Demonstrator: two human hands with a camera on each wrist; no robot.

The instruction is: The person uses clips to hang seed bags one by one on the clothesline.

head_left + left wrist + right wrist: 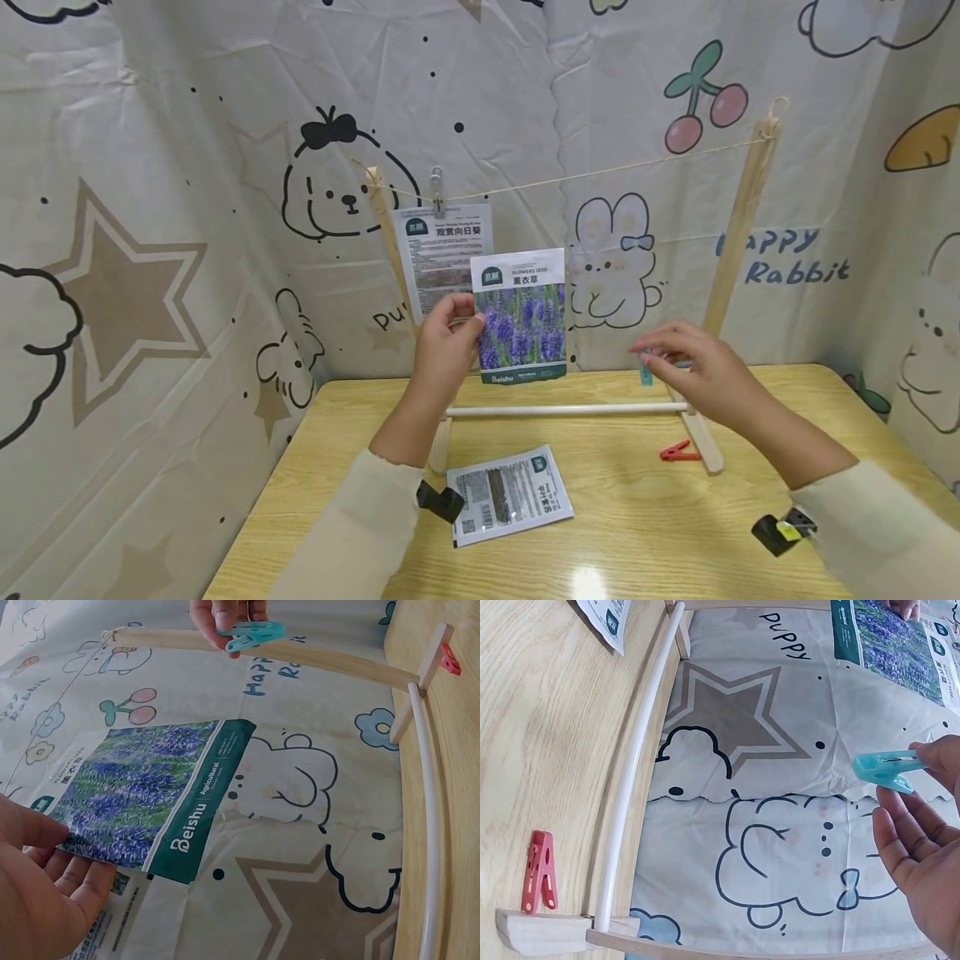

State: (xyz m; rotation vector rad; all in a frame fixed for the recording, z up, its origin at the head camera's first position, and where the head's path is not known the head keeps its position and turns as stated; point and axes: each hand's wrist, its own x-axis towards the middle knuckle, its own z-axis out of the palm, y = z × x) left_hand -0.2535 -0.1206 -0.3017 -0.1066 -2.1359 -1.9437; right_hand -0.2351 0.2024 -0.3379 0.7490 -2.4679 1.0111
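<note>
My left hand pinches a lavender seed packet by its left edge and holds it upright in the air, its purple flower picture toward me. In the right wrist view, a teal clothespin is between the thumb and fingers of my right hand, apart from the packet. A string runs between two wooden posts above both hands. From its left part hangs another seed packet, text side out, held by a clear clip; the lavender packet partly covers it.
On the table lies a third packet, text side up. A red clothespin sits beside the right foot of the wooden stand. A white rod joins the stand's two sides low down. Behind hangs a printed cloth.
</note>
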